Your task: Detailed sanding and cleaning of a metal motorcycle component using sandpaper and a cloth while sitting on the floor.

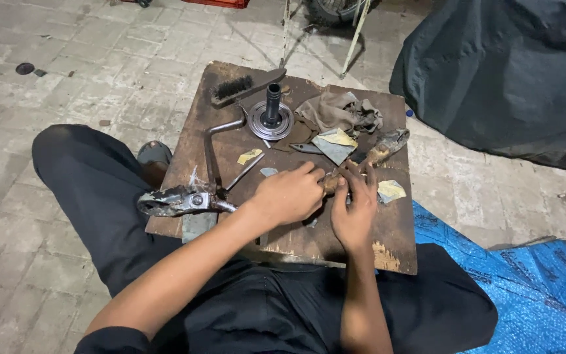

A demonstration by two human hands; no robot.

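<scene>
Gripping a dirty, brownish metal part (pixel 368 159) near the front middle of the worn wooden board (pixel 394 252), the left hand (pixel 289 195) curls its fingers around the near end, while the right hand (pixel 354 210) rests fingers on it just beside. A grey sandpaper sheet (pixel 333 144) lies just behind. Toward the back edge stands a round metal disc with a black upright shaft (pixel 271 117), with a black-bristled wooden brush (pixel 240 88) at the back left corner and a crumpled brown rag (pixel 339 110) to its right
</scene>
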